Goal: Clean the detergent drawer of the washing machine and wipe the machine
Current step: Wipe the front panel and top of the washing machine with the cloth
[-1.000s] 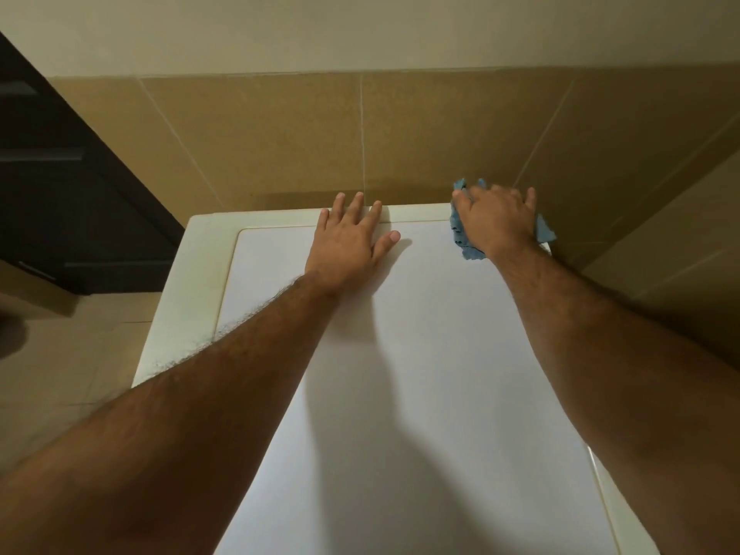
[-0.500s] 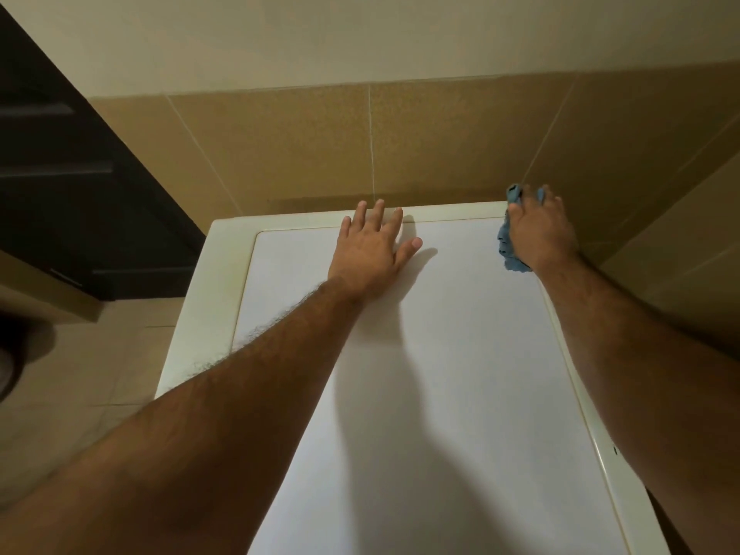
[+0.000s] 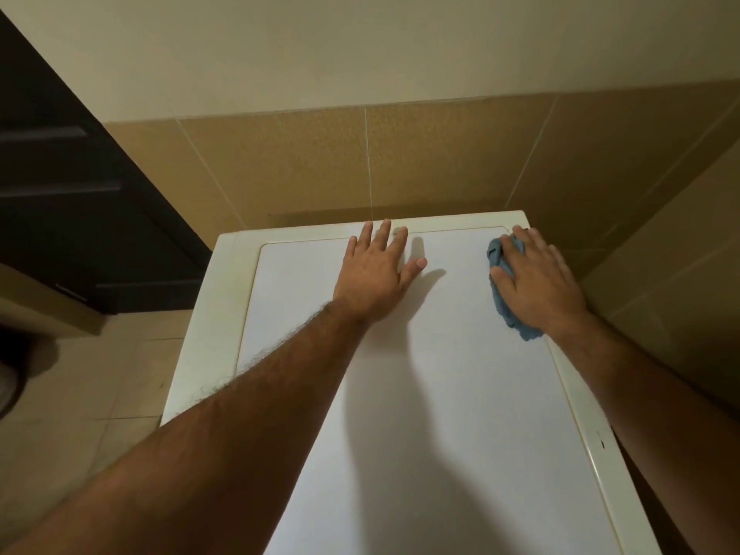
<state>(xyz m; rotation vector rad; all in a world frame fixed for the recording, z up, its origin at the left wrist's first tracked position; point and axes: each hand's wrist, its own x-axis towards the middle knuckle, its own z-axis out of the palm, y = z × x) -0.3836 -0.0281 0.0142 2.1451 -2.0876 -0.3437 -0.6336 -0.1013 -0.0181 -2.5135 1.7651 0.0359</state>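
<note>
The washing machine's white top [image 3: 460, 394] with its cream rim fills the lower middle of the view. My left hand [image 3: 376, 270] lies flat on it near the back edge, fingers spread, holding nothing. My right hand [image 3: 536, 282] presses a blue cloth [image 3: 508, 310] onto the top near the back right corner; the cloth sticks out past the fingertips and under the wrist. The detergent drawer is out of sight.
A tan tiled wall [image 3: 360, 166] rises right behind the machine and another closes in on the right [image 3: 672, 274]. A dark cabinet [image 3: 80, 218] stands to the left above a beige tiled floor [image 3: 80, 394].
My right hand slid the cloth from the back edge right to the corner, then a little toward me along the right side. The left hand stayed planted.
</note>
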